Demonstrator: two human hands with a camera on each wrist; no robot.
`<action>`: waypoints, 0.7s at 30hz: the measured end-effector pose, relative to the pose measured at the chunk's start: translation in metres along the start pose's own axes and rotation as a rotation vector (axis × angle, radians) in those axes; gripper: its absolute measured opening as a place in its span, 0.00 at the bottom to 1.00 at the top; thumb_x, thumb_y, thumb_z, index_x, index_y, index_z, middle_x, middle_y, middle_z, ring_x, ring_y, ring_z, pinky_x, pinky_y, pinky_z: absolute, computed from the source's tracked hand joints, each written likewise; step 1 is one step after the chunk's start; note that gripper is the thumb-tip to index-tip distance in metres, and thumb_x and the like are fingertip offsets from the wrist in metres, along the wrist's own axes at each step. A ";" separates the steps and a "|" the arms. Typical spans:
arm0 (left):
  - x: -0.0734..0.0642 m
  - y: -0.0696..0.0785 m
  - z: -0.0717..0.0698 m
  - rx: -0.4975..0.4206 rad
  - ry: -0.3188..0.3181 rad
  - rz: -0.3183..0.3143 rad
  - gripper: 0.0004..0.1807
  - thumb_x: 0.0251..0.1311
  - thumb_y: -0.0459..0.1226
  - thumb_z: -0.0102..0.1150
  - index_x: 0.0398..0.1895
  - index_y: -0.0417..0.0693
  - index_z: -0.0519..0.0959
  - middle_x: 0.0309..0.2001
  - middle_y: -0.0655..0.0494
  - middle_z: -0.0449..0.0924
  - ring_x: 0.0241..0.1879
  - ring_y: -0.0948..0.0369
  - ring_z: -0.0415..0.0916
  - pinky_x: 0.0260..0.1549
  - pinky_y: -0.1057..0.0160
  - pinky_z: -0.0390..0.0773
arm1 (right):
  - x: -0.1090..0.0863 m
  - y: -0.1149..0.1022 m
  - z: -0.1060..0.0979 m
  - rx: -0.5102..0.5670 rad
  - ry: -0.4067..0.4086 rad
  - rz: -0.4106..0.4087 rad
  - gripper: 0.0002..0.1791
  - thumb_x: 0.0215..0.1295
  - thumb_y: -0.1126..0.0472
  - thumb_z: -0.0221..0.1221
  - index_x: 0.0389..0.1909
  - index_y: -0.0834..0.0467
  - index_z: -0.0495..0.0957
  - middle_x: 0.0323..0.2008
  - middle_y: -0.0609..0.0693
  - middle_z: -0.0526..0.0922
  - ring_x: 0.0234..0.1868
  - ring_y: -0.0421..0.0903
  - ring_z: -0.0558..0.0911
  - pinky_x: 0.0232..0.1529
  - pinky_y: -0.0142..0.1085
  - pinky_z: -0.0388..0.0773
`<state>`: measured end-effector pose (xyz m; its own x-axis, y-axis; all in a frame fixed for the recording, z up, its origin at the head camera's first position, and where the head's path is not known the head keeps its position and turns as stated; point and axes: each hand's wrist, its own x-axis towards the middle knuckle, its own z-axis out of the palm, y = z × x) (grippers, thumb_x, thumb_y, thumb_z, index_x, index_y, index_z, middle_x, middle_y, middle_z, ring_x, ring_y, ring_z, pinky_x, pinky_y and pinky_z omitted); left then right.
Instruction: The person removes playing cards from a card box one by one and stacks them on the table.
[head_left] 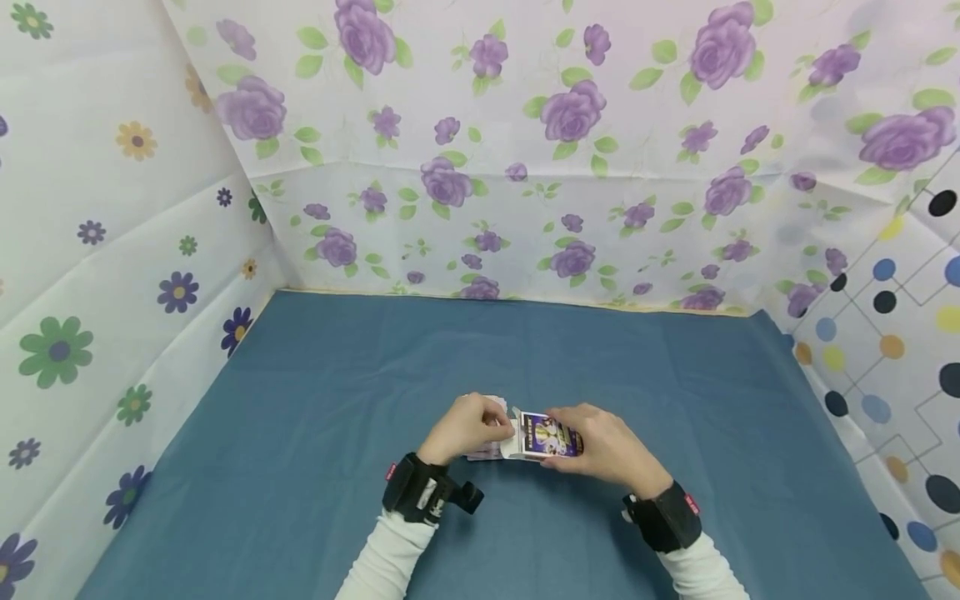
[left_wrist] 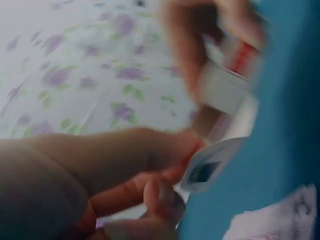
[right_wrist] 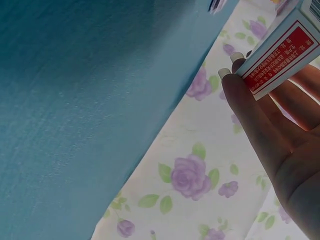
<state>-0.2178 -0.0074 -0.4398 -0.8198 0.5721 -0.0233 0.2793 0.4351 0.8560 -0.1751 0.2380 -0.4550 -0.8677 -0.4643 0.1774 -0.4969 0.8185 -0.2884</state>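
Note:
My right hand [head_left: 600, 442] grips a small card box [head_left: 550, 435], dark purple on its face with a white border, by its right end. The box's left end is open, with its white flap [head_left: 512, 447] folded out. At that flap my left hand [head_left: 468, 427] pinches with thumb and fingertips. In the blurred left wrist view, the left thumb lies against the box mouth beside the flap [left_wrist: 212, 165]. A red printed panel with white writing shows on the box's side [right_wrist: 282, 60] in the right wrist view. Pale pinkish cards [head_left: 486, 452] lie under and behind the left hand, partly hidden by it.
A blue cloth [head_left: 360, 358] covers the table. Flowered sheets [head_left: 480, 167] hang behind it and on the left, and a dotted sheet [head_left: 892, 400] on the right. Black camera straps [head_left: 663, 517] circle both wrists. The pinkish cards' edge [left_wrist: 275, 220] shows low in the left wrist view.

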 end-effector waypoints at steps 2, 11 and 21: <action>0.000 0.002 0.007 0.025 0.013 -0.039 0.08 0.59 0.34 0.63 0.24 0.42 0.85 0.14 0.60 0.68 0.14 0.67 0.62 0.17 0.70 0.62 | 0.000 0.000 -0.001 -0.003 0.003 -0.003 0.37 0.53 0.32 0.64 0.58 0.53 0.78 0.49 0.50 0.83 0.45 0.43 0.81 0.40 0.39 0.78; 0.003 -0.004 0.022 -0.081 -0.034 -0.123 0.13 0.61 0.37 0.62 0.22 0.38 0.83 0.12 0.63 0.66 0.12 0.67 0.57 0.14 0.69 0.57 | -0.003 -0.001 0.000 0.000 0.001 -0.011 0.38 0.54 0.31 0.62 0.58 0.53 0.78 0.49 0.49 0.84 0.46 0.44 0.81 0.39 0.38 0.78; 0.011 -0.007 0.026 -0.186 -0.001 -0.177 0.09 0.56 0.33 0.66 0.21 0.36 0.84 0.15 0.62 0.71 0.14 0.67 0.60 0.15 0.69 0.59 | -0.003 -0.002 -0.005 0.010 0.036 -0.024 0.37 0.52 0.34 0.66 0.58 0.52 0.78 0.49 0.49 0.84 0.46 0.43 0.81 0.39 0.37 0.78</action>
<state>-0.2158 0.0134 -0.4592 -0.8471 0.4994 -0.1817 0.0347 0.3931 0.9188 -0.1714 0.2396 -0.4505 -0.8548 -0.4710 0.2179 -0.5177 0.8037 -0.2934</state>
